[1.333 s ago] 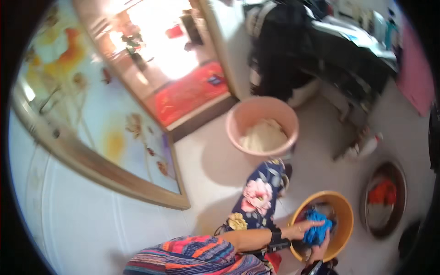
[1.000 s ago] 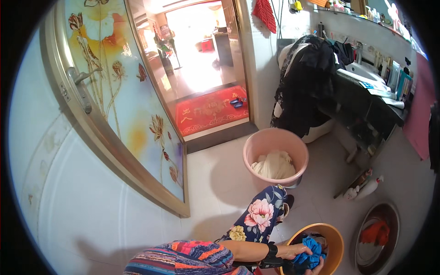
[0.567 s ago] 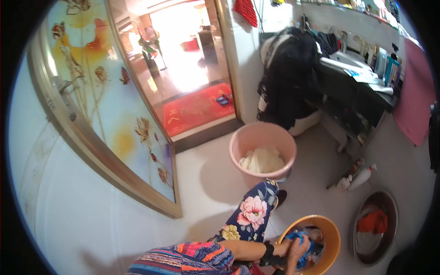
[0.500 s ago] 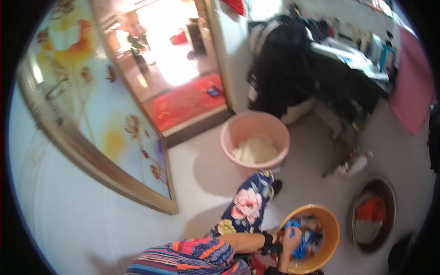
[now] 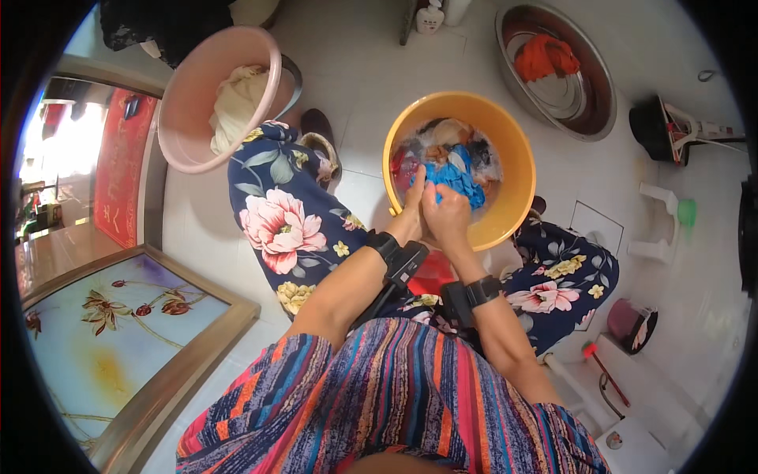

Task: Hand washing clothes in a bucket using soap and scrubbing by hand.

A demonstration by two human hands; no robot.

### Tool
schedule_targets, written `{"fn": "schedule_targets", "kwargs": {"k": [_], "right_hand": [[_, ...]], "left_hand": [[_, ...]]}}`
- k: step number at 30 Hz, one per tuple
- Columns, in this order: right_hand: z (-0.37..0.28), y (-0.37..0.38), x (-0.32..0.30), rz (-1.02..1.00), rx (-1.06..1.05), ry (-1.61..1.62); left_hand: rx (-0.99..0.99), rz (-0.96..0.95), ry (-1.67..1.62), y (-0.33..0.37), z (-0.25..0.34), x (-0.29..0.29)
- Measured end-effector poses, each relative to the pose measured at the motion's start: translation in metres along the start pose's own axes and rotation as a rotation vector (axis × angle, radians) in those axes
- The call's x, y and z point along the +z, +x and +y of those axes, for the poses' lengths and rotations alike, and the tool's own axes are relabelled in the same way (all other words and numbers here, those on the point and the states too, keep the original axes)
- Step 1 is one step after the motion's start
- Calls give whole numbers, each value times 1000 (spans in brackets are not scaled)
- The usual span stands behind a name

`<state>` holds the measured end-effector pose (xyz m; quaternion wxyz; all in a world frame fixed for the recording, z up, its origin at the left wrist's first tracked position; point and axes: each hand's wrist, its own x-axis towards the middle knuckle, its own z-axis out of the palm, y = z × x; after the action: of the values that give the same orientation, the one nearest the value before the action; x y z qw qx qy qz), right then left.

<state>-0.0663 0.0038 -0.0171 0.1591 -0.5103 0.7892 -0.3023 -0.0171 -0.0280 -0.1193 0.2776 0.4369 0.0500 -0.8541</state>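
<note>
A yellow basin (image 5: 521, 170) stands on the floor between my knees, holding sudsy water and several wet garments. Bunched bright-blue cloth (image 5: 466, 183) lies on top of them, reaching up into my fists. My right hand (image 5: 447, 212) is closed around the near end of this cloth, knuckles upward. Pressed against it, my left hand (image 5: 412, 212) is also closed on the blue cloth, its thumb pointing toward the water. The cloth inside the fingers is mostly hidden. Both wrists wear black straps with small devices.
A pink bucket (image 5: 180, 103) with cream cloth (image 5: 237, 107) stands at the left. At the far right is a metal basin (image 5: 604, 99) holding orange cloth (image 5: 545, 58). A white pump bottle (image 5: 429, 17) stands beyond. A framed door (image 5: 126, 316) is at the lower left; a dustpan (image 5: 671, 130) is at the right.
My view has swung down and right, bringing the yellow basin to the middle. Both hands remain together at the blue cloth over the basin.
</note>
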Motion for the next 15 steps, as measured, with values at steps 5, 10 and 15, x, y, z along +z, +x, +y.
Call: {"fn": "schedule_targets", "kwargs": {"k": [5, 10, 15], "right_hand": [[107, 22, 22, 28, 198, 89], [79, 24, 2, -232, 769, 1893], [72, 36, -29, -444, 655, 1942]], "left_hand": [[23, -23, 101, -21, -21, 30], [-18, -324, 44, -66, 14, 70], [33, -385, 200, -62, 33, 67]]}}
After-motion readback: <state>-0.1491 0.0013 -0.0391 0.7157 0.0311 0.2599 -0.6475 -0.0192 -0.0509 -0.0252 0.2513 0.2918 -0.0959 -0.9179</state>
